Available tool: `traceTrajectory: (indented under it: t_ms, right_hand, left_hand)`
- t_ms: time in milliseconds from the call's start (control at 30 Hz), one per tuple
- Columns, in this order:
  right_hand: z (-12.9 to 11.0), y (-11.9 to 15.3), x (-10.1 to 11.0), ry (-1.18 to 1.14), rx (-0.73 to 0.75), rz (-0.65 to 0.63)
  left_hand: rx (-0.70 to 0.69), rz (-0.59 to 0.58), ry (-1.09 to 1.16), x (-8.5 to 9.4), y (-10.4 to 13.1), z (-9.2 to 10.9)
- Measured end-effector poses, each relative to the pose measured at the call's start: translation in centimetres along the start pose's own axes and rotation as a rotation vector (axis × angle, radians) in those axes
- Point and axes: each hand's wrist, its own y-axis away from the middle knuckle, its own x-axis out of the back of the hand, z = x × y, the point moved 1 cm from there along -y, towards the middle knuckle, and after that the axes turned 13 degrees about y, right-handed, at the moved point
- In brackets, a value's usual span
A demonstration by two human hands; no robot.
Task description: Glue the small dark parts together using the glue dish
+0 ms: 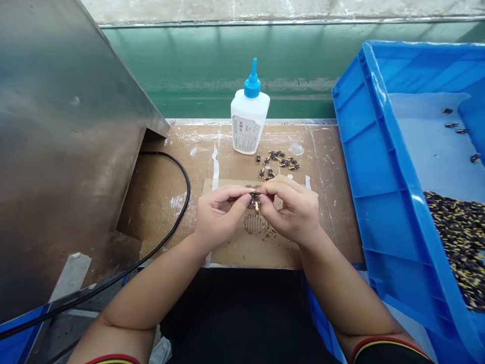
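Note:
Between my two hands, over the middle of the cardboard, is a small black part with a gold-coloured tip [256, 203]. My left hand [222, 212] pinches it from the left with thumb and forefinger. From the other side, my right hand [291, 207] pinches it the same way; the fingertips nearly meet and hide much of it. Just beyond my fingers lies a loose group of similar black-and-gold parts [284, 161]. Below the held part, the cardboard sheet [242, 253] bears a round slotted mark [253, 223] with dark wet-looking spots around it.
A white bottle with a blue nozzle [250, 121] stands behind the loose parts. At right, a big blue crate [394, 202] holds a heap of similar parts [460, 242]. A metal housing [68, 126] rises at left, with a black cable [185, 197] curving beside it.

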Motion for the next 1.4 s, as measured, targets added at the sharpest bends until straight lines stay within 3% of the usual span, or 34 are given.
traceTrajectory:
  t_ms: [167,300,467,633,967,1400]
  right_hand:
    - [0.3,0.0,0.4,-0.031,-0.008,-0.049]
    - [0.7,-0.1,0.9,-0.075,-0.022,-0.140]
    - [0.6,-0.2,1.1,-0.257,-0.186,-0.293]
    - [0.1,-0.2,1.1,-0.469,-0.342,-0.365]
    - [0.6,0.0,1.0,-0.336,-0.164,-0.407]
    - [0.0,0.2,0.6,-0.377,-0.284,-0.448]
  left_hand:
    - [-0.064,-0.109,-0.103,0.8,-0.6,0.3]
    - [-0.176,-0.228,-0.338,1.6,-1.3,0.5]
    - [-0.335,-0.453,-0.500,1.5,-1.6,0.7]
    - [-0.325,-0.453,-0.442,1.3,-1.1,0.8]
    - [-0.324,-0.480,-0.406,1.2,-0.8,0.4]
    - [-0.178,-0.469,-0.371,1.4,-1.3,0.6]
